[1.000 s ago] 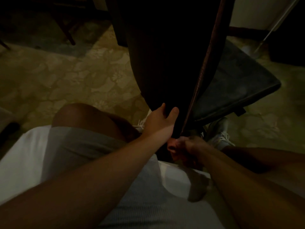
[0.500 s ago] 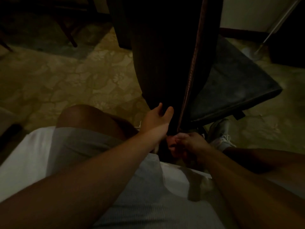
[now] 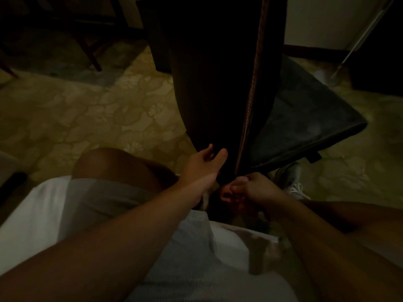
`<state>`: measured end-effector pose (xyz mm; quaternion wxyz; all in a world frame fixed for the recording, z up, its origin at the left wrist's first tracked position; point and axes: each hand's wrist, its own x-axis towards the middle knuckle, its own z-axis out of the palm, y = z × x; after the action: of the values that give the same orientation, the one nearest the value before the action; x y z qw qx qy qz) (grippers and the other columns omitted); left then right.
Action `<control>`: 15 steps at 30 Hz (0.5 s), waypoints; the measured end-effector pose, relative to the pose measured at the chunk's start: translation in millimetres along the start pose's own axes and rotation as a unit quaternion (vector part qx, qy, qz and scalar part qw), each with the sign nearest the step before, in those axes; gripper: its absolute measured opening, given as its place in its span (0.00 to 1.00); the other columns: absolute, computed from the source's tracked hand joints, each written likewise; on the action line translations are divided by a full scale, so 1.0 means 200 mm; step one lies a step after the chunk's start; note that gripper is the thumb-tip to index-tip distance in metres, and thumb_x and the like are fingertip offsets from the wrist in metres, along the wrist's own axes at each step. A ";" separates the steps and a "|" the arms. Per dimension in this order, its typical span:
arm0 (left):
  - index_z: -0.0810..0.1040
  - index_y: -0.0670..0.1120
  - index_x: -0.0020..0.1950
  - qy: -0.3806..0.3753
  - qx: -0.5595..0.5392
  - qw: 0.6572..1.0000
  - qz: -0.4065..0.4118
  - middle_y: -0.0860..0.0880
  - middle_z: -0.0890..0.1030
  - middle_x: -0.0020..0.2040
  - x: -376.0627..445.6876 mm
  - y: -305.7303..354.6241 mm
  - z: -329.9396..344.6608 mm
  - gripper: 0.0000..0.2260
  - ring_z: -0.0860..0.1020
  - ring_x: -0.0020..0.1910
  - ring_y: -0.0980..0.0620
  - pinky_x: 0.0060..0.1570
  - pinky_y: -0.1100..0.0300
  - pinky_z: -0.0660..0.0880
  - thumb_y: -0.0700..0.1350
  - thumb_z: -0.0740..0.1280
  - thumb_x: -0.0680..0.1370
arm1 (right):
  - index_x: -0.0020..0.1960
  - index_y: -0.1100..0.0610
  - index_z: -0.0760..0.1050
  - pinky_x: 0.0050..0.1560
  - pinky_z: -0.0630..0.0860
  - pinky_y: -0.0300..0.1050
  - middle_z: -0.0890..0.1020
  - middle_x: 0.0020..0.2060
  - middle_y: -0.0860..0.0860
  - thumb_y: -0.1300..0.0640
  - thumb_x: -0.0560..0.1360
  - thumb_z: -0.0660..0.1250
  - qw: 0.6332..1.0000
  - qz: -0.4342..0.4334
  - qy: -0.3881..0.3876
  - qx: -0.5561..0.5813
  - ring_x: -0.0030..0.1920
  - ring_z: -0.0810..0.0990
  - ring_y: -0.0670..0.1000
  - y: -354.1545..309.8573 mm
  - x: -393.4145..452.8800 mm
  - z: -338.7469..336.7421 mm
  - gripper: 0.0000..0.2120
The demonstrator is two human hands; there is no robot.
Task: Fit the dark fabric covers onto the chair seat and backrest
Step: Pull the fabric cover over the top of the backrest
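Observation:
The chair backrest rises in front of me, wrapped in a dark fabric cover (image 3: 209, 88) with a reddish seam or zip line (image 3: 250, 101) running down its rear. The chair seat (image 3: 305, 127), also in dark fabric, extends to the right behind it. My left hand (image 3: 202, 164) lies against the cover's lower left side with fingers and thumb straight. My right hand (image 3: 250, 192) is curled at the bottom end of the seam, pinching something small there; what it holds is hidden in shadow.
The room is dim. A patterned floor (image 3: 98, 114) spreads to the left. Dark furniture legs (image 3: 93, 55) stand at the back left. A pale pole with a round base (image 3: 331, 73) leans at the back right. My bent knee (image 3: 109, 164) and a shoe (image 3: 294, 186) are close below.
The view shifted slightly, so the backrest and seam stand more upright. My left hand eased up along the cover; my right hand stays curled at the seam's base.

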<state>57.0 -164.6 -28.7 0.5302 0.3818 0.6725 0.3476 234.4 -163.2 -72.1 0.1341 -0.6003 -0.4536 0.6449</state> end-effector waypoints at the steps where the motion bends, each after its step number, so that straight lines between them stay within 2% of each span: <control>1: 0.68 0.52 0.82 -0.006 -0.009 1.000 -0.004 0.51 0.80 0.72 0.01 -0.01 -0.01 0.40 0.80 0.68 0.50 0.70 0.45 0.77 0.68 0.73 0.74 | 0.50 0.58 0.87 0.29 0.78 0.43 0.87 0.37 0.55 0.60 0.83 0.68 1.000 -0.015 -0.003 0.019 0.29 0.83 0.48 -0.02 -0.02 -0.02 0.09; 3: 0.69 0.51 0.82 -0.008 -0.027 1.000 -0.001 0.51 0.77 0.74 0.00 0.01 -0.01 0.37 0.77 0.71 0.52 0.73 0.50 0.75 0.64 0.73 0.77 | 0.52 0.57 0.87 0.28 0.76 0.41 0.86 0.37 0.59 0.59 0.83 0.67 0.996 -0.038 -0.013 0.080 0.29 0.82 0.50 -0.05 -0.06 -0.05 0.09; 5: 0.69 0.49 0.82 -0.006 -0.031 0.999 -0.004 0.51 0.77 0.74 0.00 0.01 0.00 0.33 0.76 0.72 0.53 0.73 0.52 0.74 0.59 0.72 0.80 | 0.53 0.57 0.86 0.35 0.80 0.45 0.86 0.46 0.66 0.60 0.83 0.67 0.990 -0.035 -0.030 0.134 0.36 0.85 0.56 -0.06 -0.07 -0.06 0.09; 7: 0.69 0.51 0.82 -0.006 -0.032 0.999 -0.018 0.50 0.78 0.74 -0.02 0.01 0.01 0.36 0.78 0.70 0.49 0.71 0.49 0.76 0.62 0.74 0.78 | 0.56 0.62 0.85 0.30 0.78 0.41 0.86 0.49 0.67 0.63 0.83 0.65 0.992 -0.012 -0.030 0.126 0.33 0.85 0.51 -0.05 -0.07 -0.05 0.10; 9: 0.70 0.52 0.81 -0.020 -0.035 0.999 -0.030 0.49 0.81 0.70 -0.05 0.05 -0.01 0.35 0.83 0.64 0.46 0.63 0.49 0.81 0.64 0.73 0.78 | 0.57 0.65 0.83 0.24 0.75 0.39 0.85 0.47 0.66 0.66 0.83 0.64 0.994 0.015 -0.026 0.103 0.29 0.83 0.49 -0.04 -0.07 -0.04 0.10; 11: 0.76 0.50 0.76 -0.029 -0.063 0.997 -0.020 0.49 0.85 0.63 -0.08 0.12 -0.04 0.27 0.86 0.58 0.47 0.55 0.52 0.81 0.62 0.70 0.81 | 0.54 0.62 0.85 0.24 0.74 0.39 0.86 0.43 0.64 0.64 0.83 0.65 0.998 0.001 -0.015 0.064 0.28 0.82 0.49 -0.05 -0.09 -0.03 0.10; 12: 0.79 0.50 0.71 -0.028 -0.083 0.996 -0.010 0.49 0.86 0.60 -0.10 0.16 -0.07 0.22 0.86 0.57 0.47 0.55 0.50 0.81 0.61 0.68 0.82 | 0.51 0.60 0.86 0.25 0.75 0.40 0.86 0.42 0.63 0.63 0.83 0.66 0.998 -0.018 -0.010 0.066 0.29 0.83 0.49 -0.06 -0.09 -0.03 0.10; 15: 0.81 0.56 0.60 -0.030 -0.119 0.992 0.019 0.49 0.89 0.53 -0.16 0.28 -0.11 0.14 0.87 0.53 0.48 0.54 0.51 0.82 0.62 0.62 0.84 | 0.51 0.58 0.86 0.33 0.79 0.43 0.87 0.39 0.59 0.63 0.83 0.65 0.983 -0.084 -0.017 0.161 0.33 0.85 0.51 -0.12 -0.11 -0.06 0.10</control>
<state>48.2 -167.0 38.9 0.5849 0.3391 0.6027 0.4239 241.0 -159.4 -38.2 0.2752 -0.5190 -0.3949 0.7063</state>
